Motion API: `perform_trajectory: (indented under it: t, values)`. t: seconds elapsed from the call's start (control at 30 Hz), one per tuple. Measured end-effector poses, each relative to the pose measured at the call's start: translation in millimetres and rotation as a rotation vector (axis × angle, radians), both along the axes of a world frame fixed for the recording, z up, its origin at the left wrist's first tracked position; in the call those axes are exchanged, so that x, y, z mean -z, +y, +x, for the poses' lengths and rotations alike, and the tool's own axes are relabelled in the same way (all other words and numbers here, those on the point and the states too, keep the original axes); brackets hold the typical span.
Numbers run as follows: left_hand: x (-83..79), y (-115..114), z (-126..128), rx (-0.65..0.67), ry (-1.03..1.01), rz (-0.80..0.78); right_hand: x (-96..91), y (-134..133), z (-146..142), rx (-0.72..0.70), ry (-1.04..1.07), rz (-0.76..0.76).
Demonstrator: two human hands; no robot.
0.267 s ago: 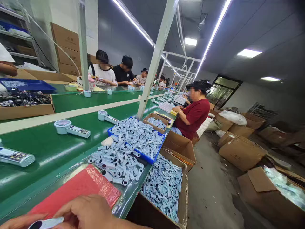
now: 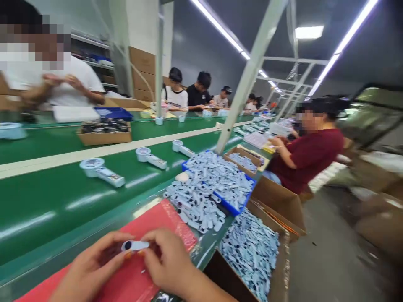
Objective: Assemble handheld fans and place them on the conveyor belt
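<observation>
Both my hands pinch one small pale blue plastic part [image 2: 136, 245] with a dark round hole at its left end. My left hand [image 2: 90, 266] grips the left end, my right hand [image 2: 168, 262] the right end, fingers curled. They hover over a red mat [image 2: 126, 281] at the bench's near edge. A heap of the same pale blue parts [image 2: 197, 203] lies just beyond the mat, spilling from a blue tray [image 2: 234, 209].
A green conveyor belt [image 2: 47, 201] carries white handheld devices [image 2: 100, 171]. A cardboard box of parts [image 2: 252, 251] stands at the bench edge on the right. A person in a red shirt [image 2: 307, 157] sits to the right; other people work across the belt.
The view has swung left and down. My hands have risen into view over the red mat, now both holding the part between them.
</observation>
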State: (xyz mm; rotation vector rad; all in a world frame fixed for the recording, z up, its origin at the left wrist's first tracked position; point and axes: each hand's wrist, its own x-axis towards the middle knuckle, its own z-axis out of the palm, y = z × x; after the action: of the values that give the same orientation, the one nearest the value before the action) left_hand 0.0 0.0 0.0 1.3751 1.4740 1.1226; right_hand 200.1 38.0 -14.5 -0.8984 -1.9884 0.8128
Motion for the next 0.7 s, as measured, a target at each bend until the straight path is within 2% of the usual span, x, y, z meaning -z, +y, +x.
perform_trajectory:
  t: [0.13,0.4,0.7]
  values:
    - [-6.3,-9.0,6.0,0.061,-0.116,0.015,-1.3,-5.6,5.5,-0.064,0.098,-0.033]
    - [-8.1,-13.6,14.5,0.109,-0.249,-0.002,2.8,-11.6,12.1,-0.13,0.118,-0.128]
    - [-8.2,-16.7,19.8,0.103,-0.281,-0.031,7.7,-11.8,18.7,-0.164,0.098,-0.112]
